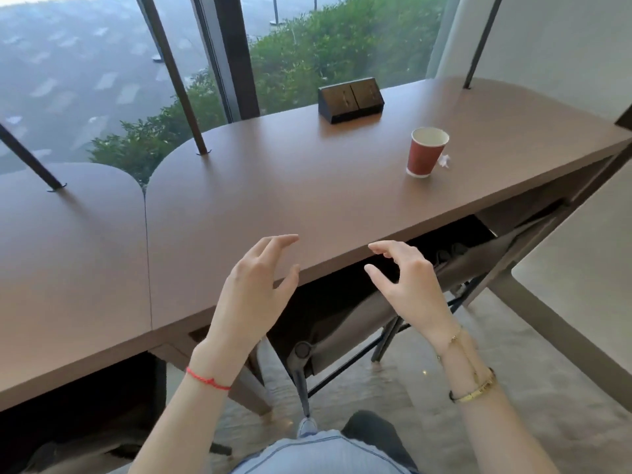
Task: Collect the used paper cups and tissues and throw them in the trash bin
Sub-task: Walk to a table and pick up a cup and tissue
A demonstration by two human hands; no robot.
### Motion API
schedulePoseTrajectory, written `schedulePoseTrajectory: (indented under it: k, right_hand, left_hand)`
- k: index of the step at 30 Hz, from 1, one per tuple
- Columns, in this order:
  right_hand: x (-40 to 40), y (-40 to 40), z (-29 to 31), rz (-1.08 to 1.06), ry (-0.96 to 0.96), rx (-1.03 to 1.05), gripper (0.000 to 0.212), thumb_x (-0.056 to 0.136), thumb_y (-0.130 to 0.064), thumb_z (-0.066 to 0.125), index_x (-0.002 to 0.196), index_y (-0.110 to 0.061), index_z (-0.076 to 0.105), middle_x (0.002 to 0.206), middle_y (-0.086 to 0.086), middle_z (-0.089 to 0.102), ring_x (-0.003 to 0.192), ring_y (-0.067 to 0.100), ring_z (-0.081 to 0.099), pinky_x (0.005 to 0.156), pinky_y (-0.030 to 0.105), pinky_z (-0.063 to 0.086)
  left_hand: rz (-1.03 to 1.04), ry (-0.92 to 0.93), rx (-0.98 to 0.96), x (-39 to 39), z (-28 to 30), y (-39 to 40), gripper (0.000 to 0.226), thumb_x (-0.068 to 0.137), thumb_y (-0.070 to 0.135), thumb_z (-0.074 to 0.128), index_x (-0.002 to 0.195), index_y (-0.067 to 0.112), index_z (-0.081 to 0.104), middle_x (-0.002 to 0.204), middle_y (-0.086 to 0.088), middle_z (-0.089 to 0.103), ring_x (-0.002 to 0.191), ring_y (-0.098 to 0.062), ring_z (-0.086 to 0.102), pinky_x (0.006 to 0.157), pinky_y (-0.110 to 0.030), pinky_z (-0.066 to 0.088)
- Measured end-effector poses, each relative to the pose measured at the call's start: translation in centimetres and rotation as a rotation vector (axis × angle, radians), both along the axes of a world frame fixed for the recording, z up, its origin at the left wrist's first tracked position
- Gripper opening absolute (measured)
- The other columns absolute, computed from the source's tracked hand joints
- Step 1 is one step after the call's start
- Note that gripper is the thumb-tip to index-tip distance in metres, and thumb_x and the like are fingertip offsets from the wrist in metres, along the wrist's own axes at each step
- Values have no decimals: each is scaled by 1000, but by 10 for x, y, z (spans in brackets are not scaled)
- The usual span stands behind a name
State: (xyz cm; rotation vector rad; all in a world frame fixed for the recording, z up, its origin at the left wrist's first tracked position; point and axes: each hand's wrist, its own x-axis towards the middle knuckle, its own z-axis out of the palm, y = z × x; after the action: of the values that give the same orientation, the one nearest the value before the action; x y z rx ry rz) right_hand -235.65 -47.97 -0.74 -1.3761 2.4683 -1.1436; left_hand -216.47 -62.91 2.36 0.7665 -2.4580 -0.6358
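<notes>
both hands, left hand (254,289) and right hand (408,285), hovered spread and empty at the table (239,206) near edge. red paper cup (425,152) stood far right, tissue (444,161) beside it. cup looked light and crushable, so i'd grip mid-wall gently.

This looks like an office lounge or shared workspace. A long brown desk (307,186) runs along a floor-to-ceiling window (102,80) at 12 o'clock, a black desktop power-socket box (350,100) stands toward 1 o'clock, and a folding chair (393,302) is tucked underneath at 4 o'clock.
</notes>
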Motion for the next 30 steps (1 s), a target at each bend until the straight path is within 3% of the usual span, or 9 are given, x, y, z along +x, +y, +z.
schedulePoseTrajectory:
  k: [6,14,22,26,30]
  right_hand:
    - [-73,-6,1,-83,11,16,33,88,-30,64,120,-24,59,112,-13,60,109,7,50,94,17,37]
    - [-183,3,11,-37,54,19,32,88,-29,64,119,-22,60,112,-10,61,108,7,51,95,18,38]
    - [-296,-10,20,31,112,48,30,88,-25,64,117,-16,62,113,-4,63,107,14,53,90,18,36]
    - [-335,-30,20,58,127,72,26,90,-25,63,115,-17,63,114,-1,63,107,18,53,87,19,36]
    - [-358,-50,15,115,86,131,32,91,-19,60,123,-16,60,123,2,60,114,24,49,96,30,39]
  left_hand:
    - [-51,-12,-17,-86,3,-18,42,93,30,59,134,25,52,131,10,56,117,-7,56,98,-24,45]
    - [24,24,23,-191,-4,-5,49,91,32,61,137,25,46,128,10,57,114,-8,56,96,-26,47]
    - [122,62,73,-289,-5,11,69,84,36,68,144,26,35,128,8,55,112,-9,55,84,-26,45]
    - [158,73,104,-328,-5,11,82,81,40,71,148,26,27,133,6,52,115,-11,54,86,-30,47]
    - [176,55,123,-356,-6,6,92,78,44,73,151,24,21,139,6,48,117,-12,54,85,-29,45]
